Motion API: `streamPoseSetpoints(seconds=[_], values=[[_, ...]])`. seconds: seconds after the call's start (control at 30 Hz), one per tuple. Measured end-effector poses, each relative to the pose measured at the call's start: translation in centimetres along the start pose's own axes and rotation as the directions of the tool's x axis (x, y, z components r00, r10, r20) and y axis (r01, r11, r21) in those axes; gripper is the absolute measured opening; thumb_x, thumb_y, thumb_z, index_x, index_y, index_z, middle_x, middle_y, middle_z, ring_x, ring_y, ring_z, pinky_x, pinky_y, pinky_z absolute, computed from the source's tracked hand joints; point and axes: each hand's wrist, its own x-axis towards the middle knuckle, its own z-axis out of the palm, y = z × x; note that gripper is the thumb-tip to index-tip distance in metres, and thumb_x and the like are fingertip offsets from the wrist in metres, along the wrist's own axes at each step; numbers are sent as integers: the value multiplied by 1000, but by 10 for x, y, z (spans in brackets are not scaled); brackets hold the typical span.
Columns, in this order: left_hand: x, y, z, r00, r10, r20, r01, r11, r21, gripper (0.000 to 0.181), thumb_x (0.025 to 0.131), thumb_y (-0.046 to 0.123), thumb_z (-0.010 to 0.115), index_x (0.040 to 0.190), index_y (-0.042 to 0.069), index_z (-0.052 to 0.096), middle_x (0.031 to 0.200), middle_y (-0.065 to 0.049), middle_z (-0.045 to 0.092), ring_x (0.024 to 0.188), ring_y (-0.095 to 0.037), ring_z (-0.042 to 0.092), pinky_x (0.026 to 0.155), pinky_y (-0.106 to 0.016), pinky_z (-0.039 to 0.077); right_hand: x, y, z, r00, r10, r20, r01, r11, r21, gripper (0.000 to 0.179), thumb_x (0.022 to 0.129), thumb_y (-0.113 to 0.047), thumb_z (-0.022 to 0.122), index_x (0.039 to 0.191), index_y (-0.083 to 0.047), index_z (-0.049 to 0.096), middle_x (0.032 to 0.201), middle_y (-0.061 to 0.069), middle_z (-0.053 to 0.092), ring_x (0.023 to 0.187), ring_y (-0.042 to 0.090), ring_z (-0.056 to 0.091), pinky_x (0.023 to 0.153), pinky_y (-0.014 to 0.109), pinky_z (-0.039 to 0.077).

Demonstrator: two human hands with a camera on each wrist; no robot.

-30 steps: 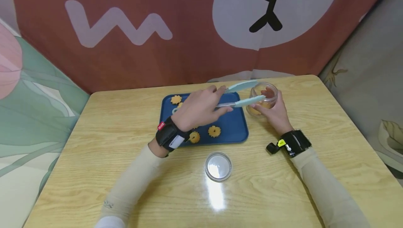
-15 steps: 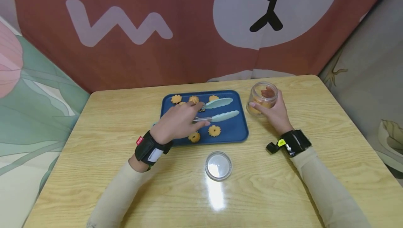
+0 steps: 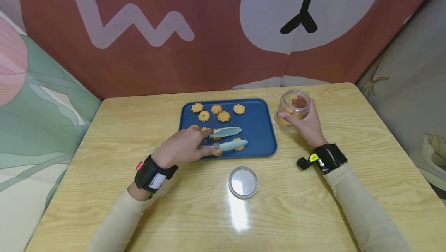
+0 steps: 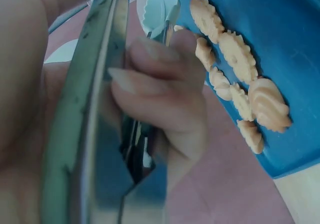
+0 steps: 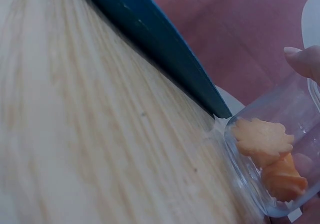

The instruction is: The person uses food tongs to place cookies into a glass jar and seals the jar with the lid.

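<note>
My left hand (image 3: pixel 181 145) grips a pair of metal tongs with pale teal tips (image 3: pixel 232 145). The spread tips hang over the front of the blue tray (image 3: pixel 260 128), just above flower-shaped cookies (image 3: pixel 224 117). Nothing sits between the tips that I can make out. In the left wrist view, curled fingers (image 4: pixel 165 93) press round the metal arms (image 4: pixel 95 149). To the right of the tray, my right hand (image 3: pixel 310 130) holds an uncapped clear jar (image 3: pixel 283 108) with fingers and thumb round its side. Cookies (image 5: pixel 262 139) lie inside it. Part of the front row on the tray is hidden.
A round clear lid (image 3: pixel 243 182) lies on the wooden table (image 3: pixel 278 213) in front of the tray. Behind the table's back edge hangs a reddish-brown cloth (image 3: pixel 209 66) with a cartoon print. Patterned cloths also hang at the left and right.
The tongs and my left hand have moved from the jar's mouth leftward and down over the tray's front cookies. My right hand still holds the jar in place.
</note>
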Motion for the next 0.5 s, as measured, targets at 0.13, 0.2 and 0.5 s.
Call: streamPoseSetpoints(seconds=[0.13, 0.2, 0.5], values=[[-1, 1, 1, 1000, -5, 7, 5, 1000, -14, 65, 85, 52, 62, 132, 7, 54, 49, 7, 37, 37, -5, 28, 40, -26, 28, -1, -1, -1, 1000, 0, -2, 0, 1000, 13, 78, 76, -21, 80, 138, -21, 32, 133, 14, 44, 120, 20, 41, 96, 39, 33], [-2, 2, 2, 1000, -7, 16, 8, 999, -31, 65, 85, 52, 63, 132, 8, 54, 47, 9, 27, 36, -4, 23, 39, -25, 26, -1, -1, -1, 1000, 1, -1, -1, 1000, 16, 78, 76, -21, 80, 138, -22, 33, 133, 15, 44, 120, 20, 41, 96, 38, 33], [-5, 3, 3, 998, 60, -17, -61, 998, -24, 59, 82, 48, 68, 127, 11, 59, 60, 10, 52, 51, -3, 44, 45, -23, 35, 1, 1, 0, 1000, -11, 3, 11, 1000, 7, 80, 76, -20, 80, 140, -16, 30, 133, 13, 44, 120, 21, 41, 96, 40, 32]])
